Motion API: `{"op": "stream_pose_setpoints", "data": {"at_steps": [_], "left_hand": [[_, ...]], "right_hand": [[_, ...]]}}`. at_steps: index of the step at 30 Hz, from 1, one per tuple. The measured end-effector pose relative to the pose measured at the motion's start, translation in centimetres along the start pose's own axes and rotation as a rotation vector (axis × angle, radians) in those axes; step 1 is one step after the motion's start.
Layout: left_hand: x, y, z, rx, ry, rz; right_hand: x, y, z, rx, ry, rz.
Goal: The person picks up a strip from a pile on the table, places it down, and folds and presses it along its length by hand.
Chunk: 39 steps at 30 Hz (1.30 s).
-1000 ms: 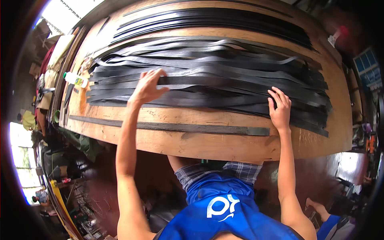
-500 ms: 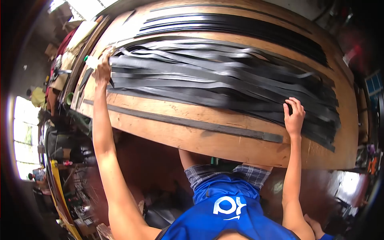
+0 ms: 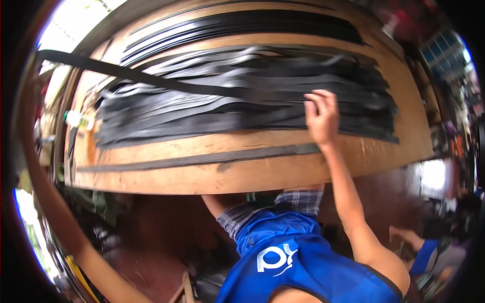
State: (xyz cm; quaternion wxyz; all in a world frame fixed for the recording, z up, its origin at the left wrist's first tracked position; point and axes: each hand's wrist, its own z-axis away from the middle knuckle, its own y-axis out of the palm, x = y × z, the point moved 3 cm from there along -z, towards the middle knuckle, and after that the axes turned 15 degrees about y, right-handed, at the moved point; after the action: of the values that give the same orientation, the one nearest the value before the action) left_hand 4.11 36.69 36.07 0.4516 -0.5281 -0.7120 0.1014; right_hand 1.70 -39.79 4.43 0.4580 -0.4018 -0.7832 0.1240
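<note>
A wide heap of long black strips [image 3: 202,113] lies across the wooden table [image 3: 202,188]. One black strip [image 3: 136,76] is lifted at its left end and slants up to the far left edge of the view. There my left hand [image 3: 34,68] is dark and smeared at that raised end; the strip is in its grip, though the fingers are hard to make out. My right hand [image 3: 322,113] is over the right part of the heap, its fingers curled and partly apart, with nothing visible between them.
More black strips [image 3: 242,25] lie in a band along the table's far side. A single strip [image 3: 202,159] lies near the front edge. At the table's left is a bottle [image 3: 78,119] with a green cap. Another person's arm [image 3: 406,236] shows at the lower right.
My left hand has moved from the heap's left end out to the far left, lifting one strip's end. My right hand is now farther left in view; the camera view has also turned.
</note>
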Motion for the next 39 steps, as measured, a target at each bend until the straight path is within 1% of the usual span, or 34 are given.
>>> {"op": "stream_pose_setpoints", "data": {"at_steps": [1,2,3,4,5,6,7,9,11,13,14,15,16,17,19,20,21,23,24,25,27,28,30,31,32,33,36,37,38,39], "left_hand": [[0.4,-0.2,0.1,-0.002,0.005,-0.002],[0.4,-0.5,0.3,-0.007,0.011,-0.002],[0.7,-0.9,0.6,-0.013,0.018,-0.012],[1.0,-1.4,1.1,-0.02,0.024,-0.015],[1.3,-2.4,1.5,-0.029,0.029,-0.024],[1.4,-3.1,2.2,-0.04,0.04,-0.035],[1.4,-3.8,2.8,-0.049,0.047,-0.04],[1.0,-5.0,4.0,-0.075,0.063,-0.047],[1.1,-7.0,5.7,-0.092,0.078,-0.061],[1.3,-8.8,7.9,-0.105,0.098,-0.085],[1.3,-9.6,8.9,-0.113,0.106,-0.093],[1.5,-10.4,10.0,-0.118,0.114,-0.105],[1.5,-11.0,11.2,-0.116,0.128,-0.118],[1.7,-11.5,12.6,-0.115,0.138,-0.129],[2.2,-11.9,15.9,-0.098,0.172,-0.148],[2.7,-11.5,17.9,-0.086,0.183,-0.156],[3.1,-11.0,19.8,-0.075,0.206,-0.164],[3.7,-8.5,24.1,-0.058,0.25,-0.179],[3.9,-6.8,26.6,-0.049,0.253,-0.189],[4.3,-4.7,29.6,-0.035,0.231,-0.201],[4.5,-0.7,35.8,0.065,-0.054,-0.215],[4.3,1.1,38.7,0.122,-0.193,-0.231],[-0.1,0.8,41.6,0.238,-0.466,-0.093],[-2.5,1.2,42.3,0.223,-0.564,0.043],[-4.1,2.4,43.3,0.235,-0.552,0.064],[-4.5,3.7,45.8,0.151,-0.502,0.139],[-10.3,2.3,44.3,0.02,-0.818,0.598],[-12.9,1.9,43.2,-0.175,-0.977,0.783],[-14.3,1.1,42.3,-0.067,-1.09,0.762],[-14.9,0.7,42.1,-0.011,-1.133,0.784]], "right_hand": [[2.5,0.1,0.7,0.055,0.005,-0.188],[3.5,1.2,2.3,0.315,0.225,-0.346],[4.0,4.3,4.5,0.704,0.575,-0.823],[5.2,6.3,5.7,0.983,0.737,-1.09],[6.8,7.4,6.4,1.124,0.863,-1.286],[7.6,9.0,6.8,1.186,0.989,-1.464],[8.2,10.1,6.7,1.131,1.132,-1.68],[7.4,12.2,5.6,0.911,1.284,-1.974],[5.9,11.8,3.3,0.719,1.141,-2.062],[3.1,9.6,1.1,0.641,1.086,-2.012],[1.6,8.3,0.2,0.552,1.118,-2.04],[-1.8,7.6,-0.4,0.553,0.986,-2.072],[-4.4,5.9,-1.0,0.519,0.983,-2.126],[-5.9,3.0,-1.8,0.446,0.949,-2.025],[-11.7,-1.7,-3.1,0.52,0.768,-2.027],[-14.1,-4.5,-3.7,0.49,0.754,-2.011],[-15.8,-7.3,-4.0,0.442,0.672,-1.963],[-18.9,-12.9,-4.1,0.305,0.66,-1.837],[-19.6,-15.6,-3.8,0.238,0.663,-1.678],[-18.9,-17.7,-3.3,0.109,0.727,-1.499],[-17.5,-20.5,-2.3,-0.035,0.798,-1.19],[-17.1,-21.4,-1.7,-0.053,0.811,-1.172],[-16.5,-22.8,-0.3,-0.081,0.846,-0.962],[-16.4,-23.1,0.4,-0.095,0.861,-0.94],[-16.2,-23.4,0.8,-0.093,0.866,-0.841],[-16.1,-23.5,1.1,-0.089,0.868,-0.745],[-15.7,-23.1,2.1,-0.089,0.871,-0.61],[-15.4,-22.8,2.3,-0.079,0.871,-0.566],[-15.2,-22.6,2.4,-0.072,0.878,-0.565],[-15.0,-22.5,2.5,-0.072,0.886,-0.546]]}}
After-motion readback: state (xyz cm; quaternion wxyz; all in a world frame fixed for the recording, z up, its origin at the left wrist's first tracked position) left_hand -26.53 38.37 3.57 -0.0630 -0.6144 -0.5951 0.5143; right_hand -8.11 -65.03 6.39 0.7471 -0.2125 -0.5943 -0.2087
